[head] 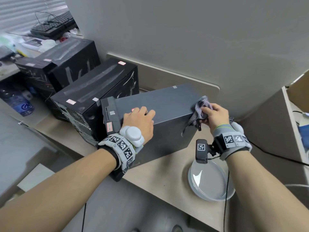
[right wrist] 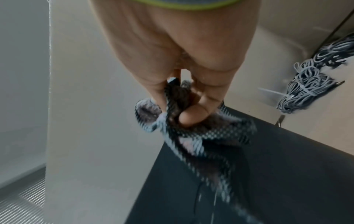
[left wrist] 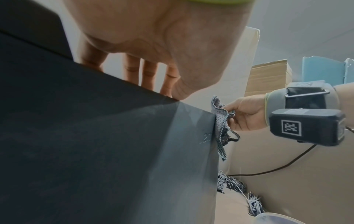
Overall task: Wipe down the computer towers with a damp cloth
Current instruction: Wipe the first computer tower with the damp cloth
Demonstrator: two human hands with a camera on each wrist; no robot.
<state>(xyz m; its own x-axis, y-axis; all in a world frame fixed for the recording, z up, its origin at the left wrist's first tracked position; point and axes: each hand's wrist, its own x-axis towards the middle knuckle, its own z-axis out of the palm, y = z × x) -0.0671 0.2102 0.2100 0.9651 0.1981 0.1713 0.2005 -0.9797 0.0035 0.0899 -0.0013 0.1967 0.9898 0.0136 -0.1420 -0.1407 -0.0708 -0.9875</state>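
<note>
A dark grey computer tower (head: 160, 114) stands on the beige desk (head: 160, 174), nearest of several towers. My left hand (head: 139, 120) lies flat on its top near the front, fingers straight, steadying it; its fingers (left wrist: 147, 71) reach over the top edge of the tower (left wrist: 95, 144). My right hand (head: 215, 115) grips a bunched grey checked cloth (head: 199, 111) at the tower's top right corner. The cloth (left wrist: 222, 122) hangs down that edge. In the right wrist view the cloth (right wrist: 191, 133) is pinched between thumb and fingers above the tower (right wrist: 268, 174).
Black towers (head: 100, 91) (head: 66, 64) stand to the left along the wall. A shallow clear bowl (head: 209, 181) sits on the desk below my right wrist. Bundled grey cables (right wrist: 310, 84) lie behind the tower. A water bottle (head: 18, 101) and keyboards (head: 53, 25) are far left.
</note>
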